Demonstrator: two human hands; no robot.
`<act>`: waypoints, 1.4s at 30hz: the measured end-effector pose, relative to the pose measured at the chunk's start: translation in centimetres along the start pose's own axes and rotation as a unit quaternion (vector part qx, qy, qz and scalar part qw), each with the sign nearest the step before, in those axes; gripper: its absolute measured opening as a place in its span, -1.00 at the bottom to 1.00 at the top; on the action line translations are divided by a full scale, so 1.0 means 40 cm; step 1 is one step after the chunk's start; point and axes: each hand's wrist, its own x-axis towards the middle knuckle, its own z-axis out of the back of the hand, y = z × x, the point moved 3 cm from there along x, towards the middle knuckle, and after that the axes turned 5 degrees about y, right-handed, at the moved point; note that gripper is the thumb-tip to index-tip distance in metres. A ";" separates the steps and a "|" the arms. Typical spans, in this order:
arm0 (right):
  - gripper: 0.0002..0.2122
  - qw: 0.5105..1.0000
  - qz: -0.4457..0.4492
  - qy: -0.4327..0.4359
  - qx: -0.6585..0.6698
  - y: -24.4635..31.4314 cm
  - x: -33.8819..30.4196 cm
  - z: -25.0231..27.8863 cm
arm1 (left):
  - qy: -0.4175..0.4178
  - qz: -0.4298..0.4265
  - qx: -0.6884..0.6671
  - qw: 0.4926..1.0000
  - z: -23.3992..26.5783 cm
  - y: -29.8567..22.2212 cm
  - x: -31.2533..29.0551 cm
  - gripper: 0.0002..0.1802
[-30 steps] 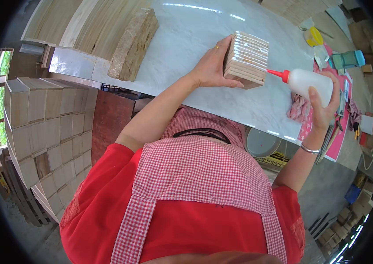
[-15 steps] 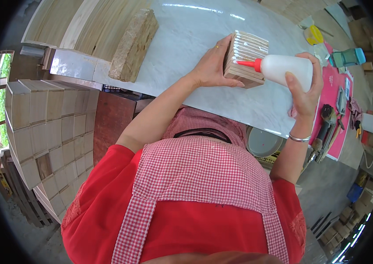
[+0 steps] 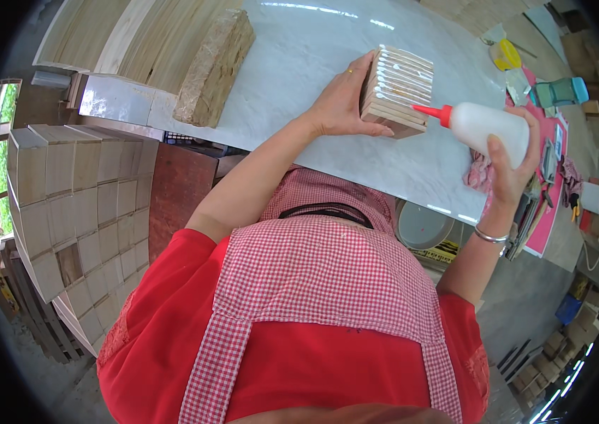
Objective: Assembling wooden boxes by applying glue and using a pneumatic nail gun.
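A stack of wood strips (image 3: 397, 95) is at the table's near half, white lines running along its upper edges; whether it rests on the table (image 3: 292, 85) or is raised slightly, I cannot tell. The left hand (image 3: 345, 102) grips its left side, thumb along the near face. The right hand (image 3: 513, 159) has its fingers closed round a white bottle (image 3: 487, 127), tilted so its red nozzle (image 3: 432, 113) points left at the stack's right part; whether the tip touches is unclear. The bottle's opaque wall hides its contents.

Near the right hand lies a pink cloth (image 3: 479, 173). Farther right are a blue-lidded jar (image 3: 554, 92) and a yellow tub (image 3: 505, 55), their contents not readable. Below the table's edge sits a round basin (image 3: 423, 227) with a small pink speck inside. Left of the stack, well apart, lies a film-wrapped block (image 3: 215, 67).
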 end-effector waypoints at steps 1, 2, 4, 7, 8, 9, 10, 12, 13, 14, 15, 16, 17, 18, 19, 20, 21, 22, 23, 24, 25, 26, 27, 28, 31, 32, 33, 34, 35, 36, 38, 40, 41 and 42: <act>-0.57 1.000 0.000 -0.001 0.001 0.004 0.004 -0.019 | 0.001 0.000 0.001 1.000 -0.001 0.000 -0.001 0.47; -0.57 1.000 0.001 0.008 0.011 0.008 0.008 -0.042 | 0.000 -0.002 0.001 1.000 -0.002 0.000 0.000 0.47; -0.56 0.999 0.002 0.027 0.032 0.016 0.017 -0.077 | -0.002 -0.004 0.001 1.000 -0.001 -0.001 0.000 0.47; -0.56 0.999 -0.005 0.038 0.031 0.020 0.026 -0.101 | 0.000 -0.003 -0.004 1.000 0.000 -0.004 0.001 0.47; -0.56 0.999 -0.008 0.044 0.030 0.020 0.027 -0.104 | 0.001 -0.001 -0.007 1.000 0.001 -0.006 0.001 0.47; -0.56 0.999 -0.009 0.044 0.030 0.018 0.026 -0.100 | 0.001 -0.001 -0.007 1.000 0.001 -0.007 0.002 0.47; -0.56 0.999 -0.009 0.043 0.029 0.015 0.024 -0.091 | 0.002 0.001 -0.008 1.000 0.001 -0.008 0.002 0.47; -0.56 0.999 -0.010 0.043 0.028 0.007 0.019 -0.066 | 0.004 0.005 -0.008 1.000 0.001 -0.008 0.001 0.46; -0.56 0.999 -0.010 0.044 0.029 0.003 0.016 -0.051 | 0.003 0.007 -0.008 1.000 0.002 -0.007 -0.001 0.46; -0.56 0.999 -0.010 0.038 0.011 0.001 0.010 -0.031 | 0.001 0.004 -0.006 1.000 0.002 -0.006 -0.001 0.46; -0.55 0.999 -0.010 0.032 -0.006 0.000 0.004 -0.010 | 0.000 0.002 -0.005 1.000 0.002 -0.006 -0.001 0.46; -0.55 0.999 -0.010 0.026 -0.024 0.000 -0.003 0.009 | -0.001 0.000 -0.003 1.000 0.003 -0.005 -0.001 0.46; -0.55 0.999 -0.010 0.027 -0.024 -0.002 -0.011 0.026 | -0.001 0.001 -0.003 1.000 0.002 -0.003 -0.001 0.46; -0.55 0.999 -0.015 0.017 -0.035 -0.001 -0.017 0.042 | -0.002 0.000 -0.003 1.000 0.002 -0.002 -0.001 0.47; -0.55 0.999 -0.019 0.007 -0.046 -0.001 -0.023 0.055 | -0.002 -0.001 -0.002 1.000 0.002 0.000 -0.001 0.47; -0.55 0.998 -0.023 -0.002 -0.056 -0.005 -0.027 0.063 | -0.002 -0.001 -0.002 1.000 0.002 0.001 -0.002 0.47; -0.55 0.998 -0.023 -0.001 -0.055 -0.008 -0.028 0.061 | -0.003 0.000 -0.001 1.000 0.003 0.002 -0.003 0.47; -0.55 0.999 -0.020 -0.007 -0.040 -0.007 -0.031 0.057 | -0.002 -0.001 -0.003 1.000 0.001 0.003 -0.002 0.47; -0.55 1.000 -0.016 -0.012 -0.024 -0.005 -0.033 0.049 | -0.002 -0.003 -0.005 1.000 0.000 0.003 -0.001 0.47; -0.56 1.000 -0.013 -0.017 -0.007 -0.003 -0.033 0.039 | -0.002 -0.003 -0.005 1.000 0.000 0.003 -0.001 0.48; -0.56 1.000 -0.012 -0.018 -0.006 0.001 -0.030 0.023 | -0.002 -0.003 -0.004 1.000 0.000 0.003 -0.002 0.48; -0.56 1.000 -0.001 -0.006 0.002 0.007 -0.023 -0.002 | -0.003 -0.002 -0.003 1.000 0.000 0.002 -0.002 0.48; -0.56 1.000 0.010 0.006 0.010 0.013 -0.017 -0.029 | -0.003 -0.002 -0.002 1.000 -0.001 0.002 -0.002 0.48; -0.56 0.999 0.020 0.017 0.018 0.019 -0.011 -0.051 | -0.003 -0.002 0.000 1.000 -0.001 0.001 -0.001 0.48; -0.57 0.999 0.004 0.035 0.030 0.030 0.002 -0.096 | 0.000 -0.005 -0.004 1.000 -0.002 -0.005 0.003 0.48; -0.57 0.998 -0.004 0.046 0.036 0.029 0.005 -0.103 | -0.001 -0.005 -0.005 1.000 -0.003 -0.005 0.002 0.49; -0.57 0.998 -0.003 0.046 0.037 0.029 0.006 -0.103 | -0.001 -0.004 -0.005 1.000 -0.002 -0.004 0.001 0.49; -0.56 0.998 -0.002 0.047 0.038 0.028 0.007 -0.102 | -0.003 -0.004 -0.003 1.000 -0.002 -0.003 0.001 0.49; -0.56 0.998 -0.001 0.047 0.038 0.026 0.007 -0.098 | -0.004 -0.004 -0.001 1.000 -0.003 -0.001 0.001 0.48; -0.56 0.998 -0.001 0.047 0.037 0.025 0.007 -0.093 | -0.005 -0.004 0.000 1.000 -0.004 0.000 0.002 0.48; -0.56 0.999 -0.001 0.047 0.023 0.015 0.003 -0.065 | -0.006 -0.004 0.000 1.000 -0.002 0.002 0.000 0.48; -0.55 0.999 0.000 0.045 -0.007 0.007 -0.010 -0.021 | -0.007 -0.007 0.001 1.000 0.001 0.000 -0.001 0.47; -0.55 0.999 -0.001 0.045 -0.008 0.005 -0.018 -0.001 | -0.008 -0.007 -0.001 1.000 0.001 -0.001 -0.001 0.47; -0.55 0.999 -0.009 0.031 -0.021 0.002 -0.026 0.022 | -0.007 -0.007 -0.001 1.000 0.003 -0.002 -0.001 0.47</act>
